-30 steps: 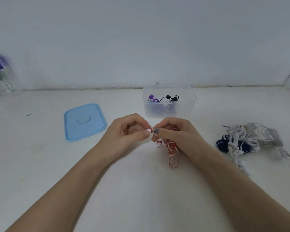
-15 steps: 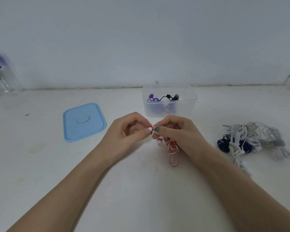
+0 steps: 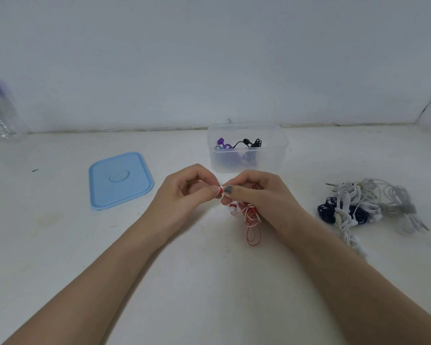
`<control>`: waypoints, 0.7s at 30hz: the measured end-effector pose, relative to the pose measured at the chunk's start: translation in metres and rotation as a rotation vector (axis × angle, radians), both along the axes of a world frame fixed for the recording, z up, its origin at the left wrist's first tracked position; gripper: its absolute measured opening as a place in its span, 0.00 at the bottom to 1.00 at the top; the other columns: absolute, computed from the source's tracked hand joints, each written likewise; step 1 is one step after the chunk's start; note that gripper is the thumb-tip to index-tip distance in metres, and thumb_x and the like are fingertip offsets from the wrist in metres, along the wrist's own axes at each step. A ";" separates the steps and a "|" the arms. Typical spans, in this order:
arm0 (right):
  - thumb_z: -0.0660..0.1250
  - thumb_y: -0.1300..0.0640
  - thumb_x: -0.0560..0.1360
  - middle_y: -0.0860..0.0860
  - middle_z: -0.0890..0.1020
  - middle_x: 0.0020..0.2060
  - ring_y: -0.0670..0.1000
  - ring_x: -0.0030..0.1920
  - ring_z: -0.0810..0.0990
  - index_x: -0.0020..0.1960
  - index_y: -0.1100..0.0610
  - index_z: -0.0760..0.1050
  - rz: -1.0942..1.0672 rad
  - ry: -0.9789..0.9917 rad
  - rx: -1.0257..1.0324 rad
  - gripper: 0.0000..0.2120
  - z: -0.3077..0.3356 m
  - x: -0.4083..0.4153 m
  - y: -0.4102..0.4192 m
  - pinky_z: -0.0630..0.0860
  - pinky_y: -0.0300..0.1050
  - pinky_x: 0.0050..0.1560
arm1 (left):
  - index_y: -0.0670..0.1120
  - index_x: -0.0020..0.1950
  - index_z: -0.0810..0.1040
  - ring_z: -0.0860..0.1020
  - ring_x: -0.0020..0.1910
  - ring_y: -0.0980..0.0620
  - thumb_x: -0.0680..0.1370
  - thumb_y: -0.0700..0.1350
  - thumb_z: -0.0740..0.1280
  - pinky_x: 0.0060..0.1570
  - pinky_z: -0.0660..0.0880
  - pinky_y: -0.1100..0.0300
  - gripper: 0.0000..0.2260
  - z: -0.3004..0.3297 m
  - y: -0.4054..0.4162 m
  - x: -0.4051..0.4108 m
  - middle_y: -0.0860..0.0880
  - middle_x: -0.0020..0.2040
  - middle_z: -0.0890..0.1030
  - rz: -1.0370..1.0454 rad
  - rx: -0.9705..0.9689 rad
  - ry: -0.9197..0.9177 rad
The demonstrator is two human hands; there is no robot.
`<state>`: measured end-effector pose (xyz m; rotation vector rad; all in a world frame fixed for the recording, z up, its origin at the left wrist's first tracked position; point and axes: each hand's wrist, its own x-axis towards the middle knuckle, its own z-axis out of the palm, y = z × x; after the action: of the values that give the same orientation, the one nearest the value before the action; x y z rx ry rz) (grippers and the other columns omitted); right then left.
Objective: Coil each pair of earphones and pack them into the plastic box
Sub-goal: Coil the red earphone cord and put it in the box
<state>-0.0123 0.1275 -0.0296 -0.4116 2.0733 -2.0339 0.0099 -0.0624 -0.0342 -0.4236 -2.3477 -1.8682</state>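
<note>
Just above the white surface, both hands meet fingertip to fingertip, forearms angling in from the lower corners. Left hand, fingers curled, pinches a red-and-white earbud between thumb and forefinger. Right hand curls round the bundled red-and-white earphone cable, whose loops hang below it to the surface. Beyond the hands stands the clear plastic box, holding purple and black earphones. Right of the right hand lies a tangle of white and navy earphones.

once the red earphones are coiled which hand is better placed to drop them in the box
Probably the right hand: it holds the bundled red earphones just in front of the plastic box; the left hand only pinches one earbud.
</note>
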 end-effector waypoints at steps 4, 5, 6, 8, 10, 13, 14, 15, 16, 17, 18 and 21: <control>0.71 0.64 0.76 0.57 0.86 0.36 0.52 0.33 0.81 0.44 0.63 0.81 -0.009 -0.031 -0.045 0.03 0.001 -0.001 0.002 0.75 0.37 0.35 | 0.41 0.49 0.80 0.77 0.38 0.49 0.79 0.37 0.71 0.49 0.73 0.64 0.01 0.001 0.000 0.002 0.31 0.40 0.82 -0.014 -0.003 0.015; 0.71 0.64 0.76 0.57 0.85 0.36 0.52 0.33 0.81 0.44 0.62 0.81 -0.007 -0.032 -0.046 0.03 0.001 -0.001 0.002 0.76 0.38 0.36 | 0.40 0.49 0.80 0.78 0.38 0.53 0.79 0.36 0.71 0.49 0.74 0.64 0.01 0.001 0.000 0.003 0.34 0.40 0.83 -0.011 0.005 0.018; 0.71 0.64 0.76 0.57 0.86 0.36 0.52 0.33 0.81 0.43 0.62 0.81 -0.006 -0.030 -0.045 0.03 0.001 -0.001 0.002 0.76 0.38 0.36 | 0.39 0.49 0.80 0.80 0.39 0.54 0.79 0.36 0.70 0.50 0.75 0.64 0.01 0.001 0.001 0.003 0.38 0.40 0.85 -0.009 0.013 0.018; 0.71 0.65 0.76 0.58 0.85 0.36 0.52 0.33 0.81 0.43 0.62 0.81 -0.004 -0.030 -0.048 0.03 0.001 -0.001 0.002 0.76 0.38 0.35 | 0.37 0.50 0.80 0.82 0.40 0.55 0.79 0.35 0.69 0.51 0.77 0.63 0.01 0.000 0.001 0.002 0.45 0.39 0.86 -0.009 0.027 0.018; 0.71 0.65 0.76 0.58 0.85 0.36 0.52 0.33 0.81 0.44 0.63 0.81 -0.004 -0.034 -0.050 0.03 0.001 -0.001 0.002 0.75 0.37 0.34 | 0.36 0.50 0.80 0.82 0.40 0.56 0.79 0.34 0.69 0.52 0.77 0.62 0.01 0.000 0.001 0.001 0.51 0.36 0.84 -0.009 0.032 0.020; 0.70 0.65 0.76 0.58 0.85 0.36 0.52 0.32 0.80 0.44 0.63 0.81 -0.009 -0.033 -0.052 0.03 0.002 -0.001 0.002 0.73 0.35 0.32 | 0.37 0.52 0.78 0.84 0.44 0.52 0.79 0.33 0.69 0.56 0.79 0.56 0.03 0.002 0.002 0.002 0.48 0.40 0.85 -0.002 0.054 0.021; 0.70 0.65 0.76 0.58 0.85 0.36 0.52 0.32 0.80 0.43 0.63 0.81 -0.011 -0.033 -0.053 0.03 0.001 -0.001 0.002 0.73 0.35 0.32 | 0.37 0.53 0.78 0.85 0.46 0.49 0.79 0.33 0.69 0.57 0.79 0.54 0.04 0.002 0.002 0.003 0.47 0.43 0.85 -0.002 0.074 0.019; 0.70 0.65 0.76 0.58 0.85 0.36 0.52 0.32 0.80 0.43 0.63 0.81 -0.012 -0.036 -0.056 0.03 0.002 -0.001 0.002 0.73 0.35 0.31 | 0.36 0.53 0.77 0.85 0.47 0.47 0.79 0.33 0.69 0.59 0.79 0.51 0.04 0.002 0.003 0.003 0.45 0.44 0.85 -0.001 0.089 0.019; 0.70 0.65 0.76 0.58 0.85 0.36 0.52 0.32 0.80 0.44 0.63 0.80 -0.011 -0.043 -0.063 0.03 0.002 -0.001 0.002 0.73 0.35 0.31 | 0.36 0.53 0.76 0.85 0.48 0.44 0.79 0.33 0.69 0.60 0.78 0.48 0.04 0.001 0.003 0.002 0.44 0.44 0.85 0.002 0.095 0.022; 0.70 0.65 0.76 0.58 0.85 0.36 0.53 0.32 0.80 0.44 0.63 0.80 -0.009 -0.051 -0.070 0.03 0.002 -0.001 0.002 0.73 0.35 0.31 | 0.36 0.52 0.76 0.85 0.49 0.41 0.79 0.33 0.69 0.61 0.78 0.45 0.04 0.001 0.003 0.002 0.43 0.44 0.85 0.003 0.094 0.026; 0.70 0.65 0.76 0.58 0.85 0.36 0.53 0.32 0.80 0.44 0.63 0.81 -0.008 -0.056 -0.076 0.03 0.001 -0.001 0.002 0.74 0.36 0.32 | 0.36 0.52 0.76 0.85 0.49 0.39 0.79 0.33 0.69 0.61 0.77 0.44 0.04 0.000 0.004 0.003 0.42 0.44 0.85 0.004 0.088 0.031; 0.70 0.64 0.76 0.57 0.85 0.36 0.53 0.32 0.80 0.44 0.62 0.81 -0.009 -0.054 -0.075 0.03 0.001 -0.002 0.003 0.75 0.39 0.35 | 0.36 0.50 0.75 0.86 0.48 0.45 0.79 0.32 0.69 0.61 0.78 0.47 0.03 -0.001 0.005 0.003 0.48 0.43 0.86 0.010 0.085 0.039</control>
<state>-0.0138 0.1301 -0.0290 -0.3561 1.9760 -2.1098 0.0127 -0.0579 -0.0350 -0.4339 -2.2316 -1.9291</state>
